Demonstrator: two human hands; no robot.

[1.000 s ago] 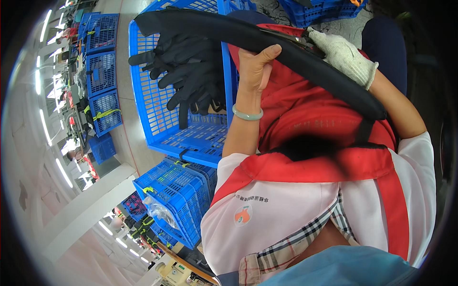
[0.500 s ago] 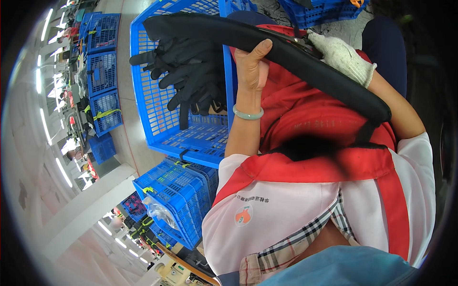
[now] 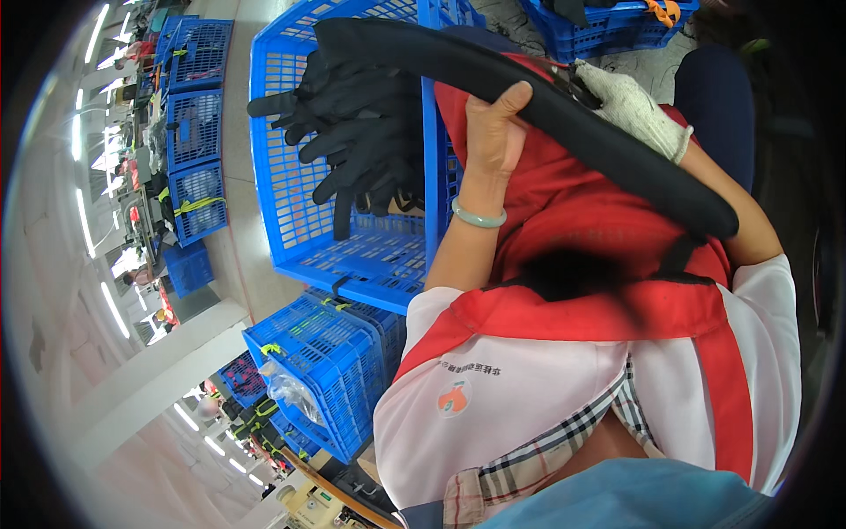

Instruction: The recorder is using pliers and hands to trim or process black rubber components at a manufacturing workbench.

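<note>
A long, curved black padded strip [image 3: 634, 163] lies slantwise across my lap, its far-left end reaching over the blue crate. My left hand [image 3: 493, 132], bare and with a pale bangle at the wrist, grips the strip near its middle, thumb on top and fingers hidden beneath. On the strip's far side, my right hand [image 3: 630, 101] wears a white knit glove. Its fingers close around a small dark metal tool [image 3: 579, 86], mostly hidden by the glove and strip, so its kind is unclear.
A large blue plastic crate [image 3: 344, 269] at my left holds a pile of black strips [image 3: 361, 141]. More blue crates [image 3: 313, 370] stand nearer on the left, others [image 3: 196, 128] along the aisle. Another blue crate [image 3: 608, 33] is at the far right. A red apron [image 3: 564, 194] covers my lap.
The strip and my left hand have shifted slightly to the right. My right hand stays beside the strip, still closed around the dark tool.
</note>
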